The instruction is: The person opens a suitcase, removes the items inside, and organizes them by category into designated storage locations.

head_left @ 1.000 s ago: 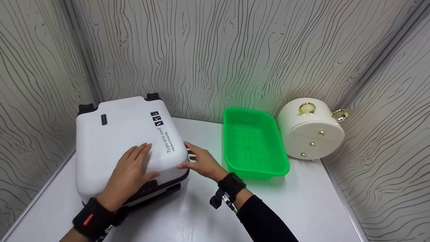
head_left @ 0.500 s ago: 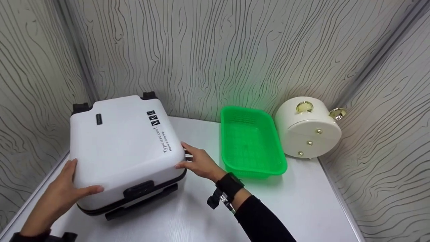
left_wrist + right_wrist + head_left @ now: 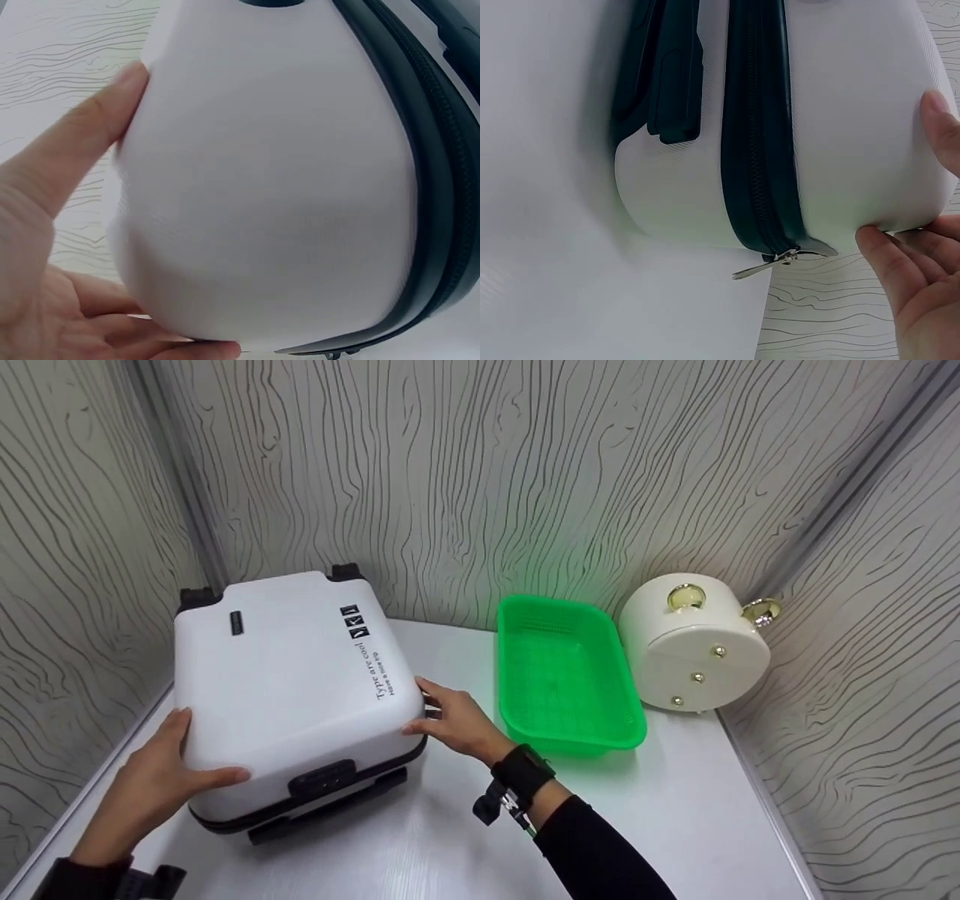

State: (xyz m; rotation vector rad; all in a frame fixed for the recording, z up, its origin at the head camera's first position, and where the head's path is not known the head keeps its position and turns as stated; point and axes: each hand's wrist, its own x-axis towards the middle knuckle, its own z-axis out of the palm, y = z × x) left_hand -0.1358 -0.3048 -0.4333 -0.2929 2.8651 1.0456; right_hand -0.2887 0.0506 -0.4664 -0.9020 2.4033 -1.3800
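A white hard-shell suitcase (image 3: 285,682) lies flat on the table, with black wheels at the back and a black side handle (image 3: 322,778) facing front. My left hand (image 3: 146,787) grips its front left corner, thumb on the upper edge and fingers along the side. At the front right corner, my right hand (image 3: 457,724) holds the shell between thumb and fingers. In the right wrist view, a dark zipper (image 3: 757,127) runs round the suitcase, and its metal pulls (image 3: 784,257) hang near the right fingers. The left wrist view shows the left fingertips (image 3: 217,350) against the shell's side.
Right of the suitcase stands a green plastic basket (image 3: 574,742). Beyond it, a round cream case (image 3: 694,660) with gold studs and rings sits near the right wall. Wood-patterned panels (image 3: 465,487) enclose the white table (image 3: 450,840) at the back and sides.
My left hand has left the top of the suitcase and moved left and down to its front left corner. The right hand keeps its place at the right corner.
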